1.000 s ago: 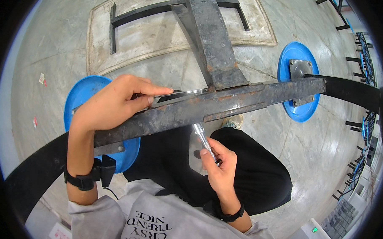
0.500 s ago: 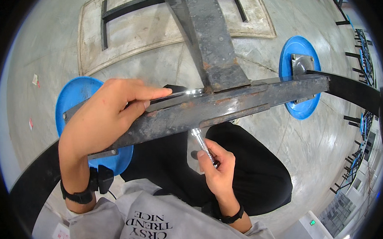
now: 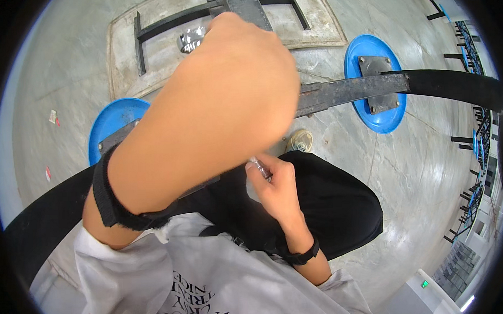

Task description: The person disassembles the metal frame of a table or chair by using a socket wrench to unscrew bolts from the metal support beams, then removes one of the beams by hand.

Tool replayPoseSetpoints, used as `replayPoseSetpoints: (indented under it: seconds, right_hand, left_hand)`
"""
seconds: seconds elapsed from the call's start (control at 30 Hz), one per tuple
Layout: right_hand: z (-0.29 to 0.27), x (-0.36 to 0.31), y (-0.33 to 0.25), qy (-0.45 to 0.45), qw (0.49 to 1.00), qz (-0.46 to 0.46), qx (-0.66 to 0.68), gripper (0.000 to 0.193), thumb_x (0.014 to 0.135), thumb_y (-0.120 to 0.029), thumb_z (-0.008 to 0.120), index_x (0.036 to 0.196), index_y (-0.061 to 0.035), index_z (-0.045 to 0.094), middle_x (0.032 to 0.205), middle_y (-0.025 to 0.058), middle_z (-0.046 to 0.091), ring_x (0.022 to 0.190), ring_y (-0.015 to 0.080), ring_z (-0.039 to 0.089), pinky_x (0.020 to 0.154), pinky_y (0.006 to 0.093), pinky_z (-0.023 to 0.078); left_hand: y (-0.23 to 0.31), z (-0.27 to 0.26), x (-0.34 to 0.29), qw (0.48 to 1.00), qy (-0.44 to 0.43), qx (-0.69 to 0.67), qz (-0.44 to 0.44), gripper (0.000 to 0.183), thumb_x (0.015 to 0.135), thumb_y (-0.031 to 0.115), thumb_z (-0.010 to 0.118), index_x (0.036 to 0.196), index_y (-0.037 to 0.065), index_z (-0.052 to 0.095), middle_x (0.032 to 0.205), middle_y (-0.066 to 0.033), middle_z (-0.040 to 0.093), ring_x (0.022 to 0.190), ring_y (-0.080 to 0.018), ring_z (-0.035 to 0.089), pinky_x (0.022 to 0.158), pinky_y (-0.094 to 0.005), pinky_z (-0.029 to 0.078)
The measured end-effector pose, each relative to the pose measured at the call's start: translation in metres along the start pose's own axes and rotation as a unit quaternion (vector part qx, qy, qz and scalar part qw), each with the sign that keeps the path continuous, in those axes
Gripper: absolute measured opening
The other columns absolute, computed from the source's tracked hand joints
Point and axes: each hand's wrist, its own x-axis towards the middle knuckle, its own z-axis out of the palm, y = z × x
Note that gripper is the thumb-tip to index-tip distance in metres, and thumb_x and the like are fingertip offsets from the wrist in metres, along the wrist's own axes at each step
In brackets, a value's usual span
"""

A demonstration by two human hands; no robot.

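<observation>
My left hand [image 3: 248, 68] is raised close to the view, above the dark metal beam [image 3: 354, 91], and hides the beam's middle. A shiny metal wrench end [image 3: 193, 40] sticks out beside its fingers, which are mostly hidden and appear closed on it. Below the beam, my right hand [image 3: 280, 189] is closed around a chrome socket wrench [image 3: 260, 168] pointing up toward the beam. The left forearm covers that tool's upper end. A dark upright post [image 3: 247, 6] rises beyond my left hand; where it meets the beam is hidden.
Round blue seats stand on edge at the beam's right [image 3: 375, 46] and left [image 3: 113, 118] ends. Curved black bars [image 3: 451, 89] run outward from there. A frame with black legs [image 3: 172, 22] lies ahead on a pale board [image 3: 319, 35]. More frames line the far right.
My left hand has lifted off the beam, moving up and right with the wrench, and now blocks the joint. My right hand has shifted slightly upward, still holding the socket wrench.
</observation>
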Motion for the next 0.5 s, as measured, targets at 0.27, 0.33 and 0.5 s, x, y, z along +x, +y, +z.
replayPoseSetpoints:
  seconds: [0.27, 0.33, 0.5]
  right_hand:
    - [-0.003, -0.015, 0.009, 0.041, 0.995, 0.054, 0.071, 0.023, 0.082, -0.011, 0.058, 0.098, 0.0060, 0.062, 0.058, 0.0048, 0.052, 0.053, 0.0081, 0.047, 0.051, 0.0263, 0.038]
    - [-0.009, -0.019, 0.018, 0.082, 0.987, 0.042, 0.131, 0.024, 0.085, -0.010, 0.058, 0.101, 0.0068, 0.062, 0.062, -0.0030, 0.051, 0.057, 0.0032, 0.043, 0.050, 0.0216, 0.035]
    - [-0.012, -0.029, 0.012, 0.106, 0.979, 0.054, 0.165, 0.025, 0.085, -0.012, 0.059, 0.103, 0.0069, 0.062, 0.065, -0.0014, 0.054, 0.060, 0.0034, 0.046, 0.053, 0.0212, 0.038]
  left_hand:
    - [-0.044, -0.005, -0.069, 0.933, -0.018, -0.141, -0.330, 0.018, 0.084, 0.009, 0.056, 0.098, 0.003, 0.066, 0.067, -0.0174, 0.054, 0.064, -0.0262, 0.054, 0.062, -0.0360, 0.044]
    - [-0.035, 0.007, -0.070, 0.896, -0.062, -0.240, -0.368, 0.022, 0.086, 0.011, 0.056, 0.105, 0.003, 0.065, 0.067, -0.0186, 0.052, 0.060, -0.0234, 0.050, 0.061, -0.0344, 0.042]
    - [-0.029, 0.040, -0.081, 0.852, -0.104, -0.404, -0.315, 0.025, 0.090, 0.008, 0.052, 0.112, 0.001, 0.062, 0.067, 0.0044, 0.041, 0.062, -0.0059, 0.033, 0.053, -0.0239, 0.029]
